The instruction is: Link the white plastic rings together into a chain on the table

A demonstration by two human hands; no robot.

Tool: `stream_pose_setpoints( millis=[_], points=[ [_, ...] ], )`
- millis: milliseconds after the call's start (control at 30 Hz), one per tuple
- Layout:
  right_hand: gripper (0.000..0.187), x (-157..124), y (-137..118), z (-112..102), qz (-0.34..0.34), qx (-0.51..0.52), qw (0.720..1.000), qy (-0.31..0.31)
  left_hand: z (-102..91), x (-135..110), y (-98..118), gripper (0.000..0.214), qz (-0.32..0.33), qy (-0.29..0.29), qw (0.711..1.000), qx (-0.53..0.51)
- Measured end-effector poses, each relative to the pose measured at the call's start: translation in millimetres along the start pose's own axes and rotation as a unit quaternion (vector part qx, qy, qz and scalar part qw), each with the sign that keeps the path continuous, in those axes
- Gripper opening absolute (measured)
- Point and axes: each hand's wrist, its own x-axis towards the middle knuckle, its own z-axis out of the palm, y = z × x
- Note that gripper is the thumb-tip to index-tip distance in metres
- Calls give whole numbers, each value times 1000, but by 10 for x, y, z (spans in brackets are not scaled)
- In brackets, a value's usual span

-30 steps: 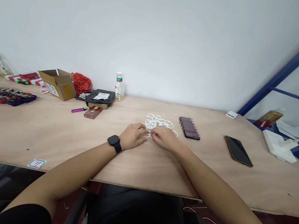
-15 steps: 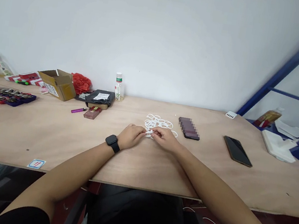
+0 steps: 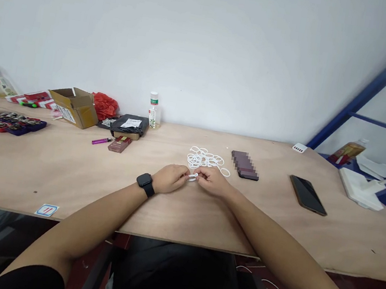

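White ring [image 3: 192,177] between both hands, head view: left hand [image 3: 170,179] and right hand [image 3: 213,182] each pinching one side, low over table [image 3: 63,177], near ring pile [image 3: 205,158]. Possibly two rings, too small to tell. I advise fingertip grip, low, wrists resting.

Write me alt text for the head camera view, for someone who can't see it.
A person's left hand and right hand pinch a small white ring between them over a wooden table, with a pile of white rings just beyond. A black smartwatch is on the left wrist; two dark phones lie to the right.
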Motion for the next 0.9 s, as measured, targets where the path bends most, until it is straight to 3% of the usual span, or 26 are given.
stream_pose_setpoints(
  millis=[533,900],
  points=[
    [16,-9,-46,-23,-1,25,1000,-2,-33,-26,-5,21,-35,14,999,-29],
    [22,9,-23,68,-8,5,1000,4,33,-21,43,9,6,-2,999,-53]
  ],
)
